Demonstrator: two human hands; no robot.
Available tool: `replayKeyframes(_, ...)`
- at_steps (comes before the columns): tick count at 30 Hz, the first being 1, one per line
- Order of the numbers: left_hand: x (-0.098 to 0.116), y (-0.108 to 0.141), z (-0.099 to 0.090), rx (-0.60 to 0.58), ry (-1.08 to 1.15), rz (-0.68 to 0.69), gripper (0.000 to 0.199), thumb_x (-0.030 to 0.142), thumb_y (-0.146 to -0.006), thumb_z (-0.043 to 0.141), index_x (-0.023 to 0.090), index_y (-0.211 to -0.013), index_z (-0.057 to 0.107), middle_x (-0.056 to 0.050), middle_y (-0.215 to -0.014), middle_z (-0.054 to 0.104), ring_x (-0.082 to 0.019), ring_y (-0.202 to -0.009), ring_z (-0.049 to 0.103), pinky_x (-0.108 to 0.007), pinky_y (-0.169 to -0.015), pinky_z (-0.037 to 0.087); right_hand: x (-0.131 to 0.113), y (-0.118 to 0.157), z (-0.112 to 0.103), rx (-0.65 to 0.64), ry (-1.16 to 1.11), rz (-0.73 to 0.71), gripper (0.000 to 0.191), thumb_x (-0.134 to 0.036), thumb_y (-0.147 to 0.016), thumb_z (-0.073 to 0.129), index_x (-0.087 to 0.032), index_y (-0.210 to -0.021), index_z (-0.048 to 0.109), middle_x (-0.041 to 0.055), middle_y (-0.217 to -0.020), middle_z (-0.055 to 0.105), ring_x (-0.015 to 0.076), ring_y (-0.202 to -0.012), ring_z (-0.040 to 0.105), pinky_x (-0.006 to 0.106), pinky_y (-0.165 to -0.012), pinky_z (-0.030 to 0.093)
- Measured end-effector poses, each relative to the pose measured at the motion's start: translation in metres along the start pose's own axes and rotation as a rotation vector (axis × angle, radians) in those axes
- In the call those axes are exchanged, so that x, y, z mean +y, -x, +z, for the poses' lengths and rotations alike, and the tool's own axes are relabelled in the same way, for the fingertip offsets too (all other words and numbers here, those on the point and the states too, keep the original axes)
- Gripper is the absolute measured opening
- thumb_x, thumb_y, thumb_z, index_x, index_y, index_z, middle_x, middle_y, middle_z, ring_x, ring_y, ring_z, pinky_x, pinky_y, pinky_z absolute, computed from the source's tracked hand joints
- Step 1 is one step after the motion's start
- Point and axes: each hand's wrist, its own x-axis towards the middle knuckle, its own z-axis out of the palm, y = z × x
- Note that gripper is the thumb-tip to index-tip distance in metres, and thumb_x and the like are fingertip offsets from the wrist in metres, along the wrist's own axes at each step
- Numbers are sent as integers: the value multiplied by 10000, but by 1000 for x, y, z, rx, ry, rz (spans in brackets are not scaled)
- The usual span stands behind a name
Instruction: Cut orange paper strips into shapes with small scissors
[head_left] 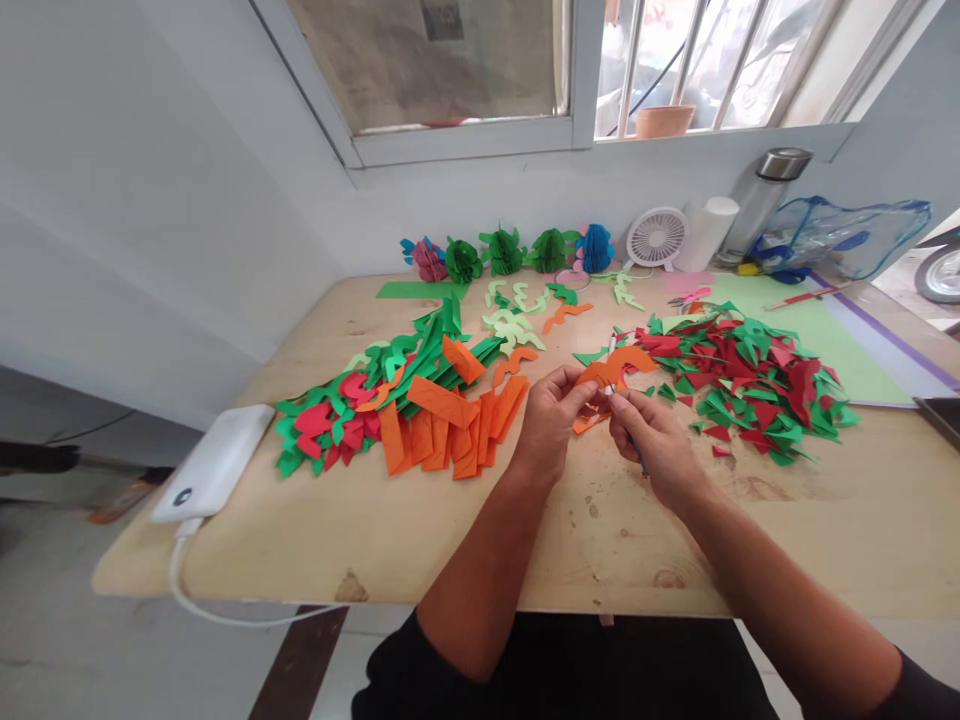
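Note:
A curved orange paper piece (628,360) is pinched between the thumb and fingers of my left hand (551,415), just above the table. My right hand (651,438) grips a slim pen-like tool (640,458) with a dark blue end; its pale tip meets the orange paper, and its exact kind is hidden by my fingers. To the left of my hands lies a stack of orange paper strips (439,435) with drawn outlines, beside green paper strips (442,345) and red cut-outs (313,420). Small orange offcuts (589,424) lie under my hands.
Red and green paper scraps (750,375) are heaped to the right. Along the wall stand folded paper figures (504,250), a small white fan (658,238), a bottle (765,200) and a clear bag (840,235). A white power bank (217,465) with a cable lies at the left edge.

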Motion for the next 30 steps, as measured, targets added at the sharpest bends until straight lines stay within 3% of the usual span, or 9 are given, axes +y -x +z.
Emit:
replayKeyframes(16, -1, 0, 0, 2, -7, 5, 150, 290, -661, 672, 163, -692, 599, -8, -681, 630, -106, -617, 557, -248, -628, 425, 1, 0, 0, -1, -2, 12, 416, -580, -756, 641, -197, -664, 509, -74, -471, 367, 66, -403, 268, 215, -369, 173)
replayKeyframes(30, -1, -1, 0, 3, 9, -13, 146, 274, -653, 673, 166, -680, 579, 1, -668, 625, -98, -594, 549, -246, -617, 416, 2, -1, 0, -3, 0, 12, 435, -575, -760, 640, -207, -624, 452, -72, -470, 365, 65, -401, 265, 218, -371, 168)
